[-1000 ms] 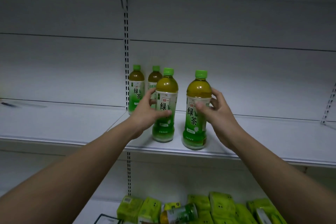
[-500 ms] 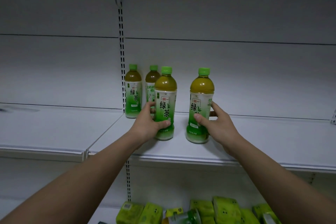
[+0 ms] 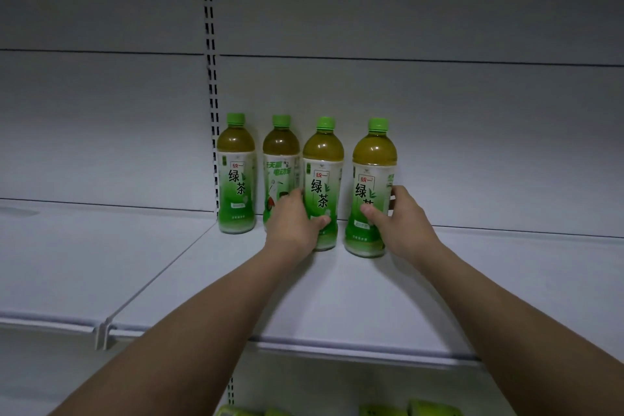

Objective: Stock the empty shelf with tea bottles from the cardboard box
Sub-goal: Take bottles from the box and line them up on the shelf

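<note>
Your left hand [image 3: 293, 224] curls its fingers and thumb round the lower body of the third tea bottle [image 3: 322, 183], and your right hand [image 3: 395, 221] grips the fourth tea bottle [image 3: 372, 189] the same way. Both bottles stand upright on the white shelf [image 3: 337, 297], close to its back wall. Just to their left, the first tea bottle [image 3: 236, 176] and the second tea bottle [image 3: 280, 165] stand in the same row, beside the slotted upright [image 3: 210, 78]. Green packs [image 3: 429, 409] show on the level below.

Four upright tea bottles [image 3: 323, 179] crowding the white shelf [image 3: 337, 297] back, left of centre; bare shelf open in front and far right.
</note>
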The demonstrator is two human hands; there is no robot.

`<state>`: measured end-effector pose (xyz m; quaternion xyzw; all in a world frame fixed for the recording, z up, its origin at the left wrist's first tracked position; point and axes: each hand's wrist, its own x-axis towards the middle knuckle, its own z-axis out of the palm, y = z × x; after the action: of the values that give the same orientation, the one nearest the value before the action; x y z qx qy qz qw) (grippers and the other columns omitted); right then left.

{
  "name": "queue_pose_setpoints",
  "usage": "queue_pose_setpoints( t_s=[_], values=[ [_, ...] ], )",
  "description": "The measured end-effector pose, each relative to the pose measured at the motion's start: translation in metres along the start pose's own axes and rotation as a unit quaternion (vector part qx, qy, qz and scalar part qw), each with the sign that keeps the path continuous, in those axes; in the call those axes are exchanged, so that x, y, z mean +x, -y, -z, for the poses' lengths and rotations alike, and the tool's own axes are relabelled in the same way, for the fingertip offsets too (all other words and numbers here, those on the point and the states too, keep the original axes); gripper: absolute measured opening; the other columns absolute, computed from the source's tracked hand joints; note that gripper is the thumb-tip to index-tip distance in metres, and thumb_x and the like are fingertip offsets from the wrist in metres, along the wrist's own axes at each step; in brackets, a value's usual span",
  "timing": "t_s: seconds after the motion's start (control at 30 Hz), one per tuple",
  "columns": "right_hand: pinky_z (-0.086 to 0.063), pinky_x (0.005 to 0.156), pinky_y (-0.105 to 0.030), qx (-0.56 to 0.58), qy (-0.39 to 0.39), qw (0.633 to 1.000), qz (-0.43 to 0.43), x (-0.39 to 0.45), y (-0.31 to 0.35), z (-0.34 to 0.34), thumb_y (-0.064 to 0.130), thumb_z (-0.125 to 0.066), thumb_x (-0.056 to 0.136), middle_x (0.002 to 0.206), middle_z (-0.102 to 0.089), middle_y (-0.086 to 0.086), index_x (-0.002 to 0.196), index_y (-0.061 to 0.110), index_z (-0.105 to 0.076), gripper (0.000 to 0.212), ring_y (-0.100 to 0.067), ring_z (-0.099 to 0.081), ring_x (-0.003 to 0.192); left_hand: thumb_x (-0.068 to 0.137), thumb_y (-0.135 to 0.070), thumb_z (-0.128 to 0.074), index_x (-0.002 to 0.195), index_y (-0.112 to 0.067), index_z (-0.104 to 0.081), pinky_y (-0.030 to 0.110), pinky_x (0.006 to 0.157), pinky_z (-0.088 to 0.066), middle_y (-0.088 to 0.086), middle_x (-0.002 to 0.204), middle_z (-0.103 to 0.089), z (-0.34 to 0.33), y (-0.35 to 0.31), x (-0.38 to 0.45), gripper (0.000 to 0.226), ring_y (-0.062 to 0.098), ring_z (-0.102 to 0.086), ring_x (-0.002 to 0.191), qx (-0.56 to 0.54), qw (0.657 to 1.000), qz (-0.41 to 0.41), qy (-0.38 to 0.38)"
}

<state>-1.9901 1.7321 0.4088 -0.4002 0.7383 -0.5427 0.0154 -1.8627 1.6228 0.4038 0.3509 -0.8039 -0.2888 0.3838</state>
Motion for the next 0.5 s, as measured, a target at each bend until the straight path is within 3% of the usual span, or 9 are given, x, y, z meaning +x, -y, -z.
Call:
queue_pose_setpoints(
  t_s=[0.13, 0.5],
  values=[
    [-0.044, 0.084, -0.03, 0.0, 0.002, 1.0, 0.002, 0.017, -0.006, -0.008, 0.03, -0.062, 0.092, 0.127, -0.061, -0.002, 0.132, 0.017, -0.047, 0.045, -0.013, -0.051, 0.097, 0.081, -0.026, -0.074, 0.124, -0.014, -0.052, 0.042, 0.098, -0.047, 0.005, 0.125, -0.062, -0.014, -0.002, 0.013, 0.05, 0.026, -0.057, 0.116, 0.021, 0.999, 0.019, -0.036],
    [-0.045, 0.087, -0.03, 0.029, 0.006, 1.0, 0.004, 0.026, -0.011, -0.019, 0.025, -0.057, 0.095, 0.125, -0.062, -0.001, 0.131, 0.017, -0.047, 0.038, -0.016, -0.057, 0.106, 0.089, -0.023, -0.065, 0.124, -0.011, -0.051, 0.041, 0.095, -0.047, 0.008, 0.123, -0.063, -0.031, -0.002, 0.022, 0.04, 0.028, -0.059, 0.114, 0.034, 0.998, 0.017, -0.048]
  ],
)
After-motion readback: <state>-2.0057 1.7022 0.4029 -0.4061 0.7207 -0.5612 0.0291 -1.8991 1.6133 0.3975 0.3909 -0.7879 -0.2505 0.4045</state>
